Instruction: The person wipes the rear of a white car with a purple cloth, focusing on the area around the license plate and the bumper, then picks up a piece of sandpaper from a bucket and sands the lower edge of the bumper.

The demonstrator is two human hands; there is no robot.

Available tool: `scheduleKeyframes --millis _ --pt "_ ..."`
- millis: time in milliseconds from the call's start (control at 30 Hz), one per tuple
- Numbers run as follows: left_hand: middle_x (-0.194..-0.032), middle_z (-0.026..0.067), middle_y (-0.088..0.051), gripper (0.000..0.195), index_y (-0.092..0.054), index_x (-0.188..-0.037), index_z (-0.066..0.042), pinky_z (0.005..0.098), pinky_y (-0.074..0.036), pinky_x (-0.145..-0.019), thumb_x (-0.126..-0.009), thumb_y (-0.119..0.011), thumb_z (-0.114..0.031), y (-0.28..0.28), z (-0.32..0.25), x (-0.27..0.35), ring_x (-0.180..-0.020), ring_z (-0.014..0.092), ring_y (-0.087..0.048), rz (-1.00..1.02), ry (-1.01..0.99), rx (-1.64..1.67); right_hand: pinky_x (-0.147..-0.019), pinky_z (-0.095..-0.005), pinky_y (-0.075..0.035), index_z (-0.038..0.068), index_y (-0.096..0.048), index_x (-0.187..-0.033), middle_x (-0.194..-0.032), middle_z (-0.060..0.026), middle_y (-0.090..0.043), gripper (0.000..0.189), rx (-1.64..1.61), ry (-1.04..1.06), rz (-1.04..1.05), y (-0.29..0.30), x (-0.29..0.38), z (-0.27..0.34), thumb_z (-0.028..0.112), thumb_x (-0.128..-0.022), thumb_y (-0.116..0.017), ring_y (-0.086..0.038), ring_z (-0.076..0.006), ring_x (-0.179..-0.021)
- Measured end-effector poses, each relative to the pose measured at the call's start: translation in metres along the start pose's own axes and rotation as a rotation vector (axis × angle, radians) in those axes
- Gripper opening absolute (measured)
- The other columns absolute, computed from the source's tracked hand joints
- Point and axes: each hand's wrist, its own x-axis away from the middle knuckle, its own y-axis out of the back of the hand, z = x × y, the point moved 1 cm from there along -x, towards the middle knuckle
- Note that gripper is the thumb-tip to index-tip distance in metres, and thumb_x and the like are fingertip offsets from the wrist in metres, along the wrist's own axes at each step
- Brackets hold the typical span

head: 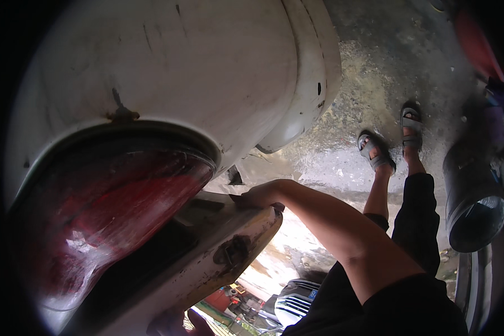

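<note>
A worn, light-coloured car bumper [210, 269] slants below a red tail light [151, 197] on a white car body [172, 63]. A dark gap shows between bumper and light. Near the bumper's upper right end, my right hand [258, 196] is bent over the edge; its fingers are largely hidden. My left hand [182, 324] is at the picture's bottom, against the bumper's lower edge, with its thumb spread and part of it cut off by the frame. Rust marks the body above the light, and the bumper's paint is chipped around a dark, damaged recess.
My sandalled feet [376, 153] stand on a stained concrete floor [344, 168]. A dark cylindrical container [466, 201] lies at the right, its mouth facing down the picture. Another vehicle's grille [294, 304] and assorted clutter show beyond the bumper. A red object [476, 46] is at the upper right.
</note>
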Motion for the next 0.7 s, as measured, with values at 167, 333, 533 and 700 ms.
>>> scheduleKeyframes --millis 167,333,533,700 --pt "-0.104 0.0127 -0.054 0.018 -0.054 -0.105 -0.008 0.0484 -0.043 -0.086 -0.093 -0.061 -0.019 0.001 0.030 0.018 -0.101 0.032 -0.048 0.117 0.010 -0.076 -0.111 -0.0429 -0.038 0.014 -0.041 -0.147 -0.150 -0.0138 -0.040 0.061 0.110 0.134 -0.124 -0.026 0.074 0.034 0.053 -0.101 -0.034 -0.045 -0.0317 -0.133" --pt "-0.101 0.0123 -0.055 0.016 -0.056 -0.102 -0.008 0.0471 -0.044 -0.085 -0.092 -0.062 -0.019 0.005 0.033 0.011 -0.099 0.032 -0.049 0.126 0.015 -0.069 -0.116 -0.0418 -0.030 0.011 -0.036 -0.149 -0.152 -0.0143 -0.037 0.065 0.290 0.287 -0.172 -0.036 0.088 0.028 0.055 -0.101 -0.029 -0.039 -0.0317 -0.137" --pt "-0.098 0.0118 -0.056 0.014 -0.058 -0.099 -0.008 0.0456 -0.045 -0.084 -0.091 -0.063 -0.018 -0.001 0.030 0.004 -0.097 0.031 -0.051 0.112 -0.024 -0.045 -0.108 -0.0430 -0.039 0.008 -0.041 -0.146 -0.146 -0.0148 -0.046 0.063 0.304 0.194 0.023 0.001 -0.026 0.002 0.052 -0.101 -0.031 -0.051 -0.0308 -0.127" --pt "-0.096 0.0114 -0.057 0.013 -0.060 -0.096 -0.008 0.0444 -0.046 -0.083 -0.090 -0.064 -0.018 0.004 0.031 0.015 -0.095 0.030 -0.052 0.178 0.064 -0.065 -0.120 -0.0434 -0.020 0.004 -0.030 -0.151 -0.155 -0.0178 -0.032 0.070 0.339 0.308 -0.219 -0.053 0.080 0.034 0.054 -0.102 -0.028 -0.024 -0.0301 -0.147"
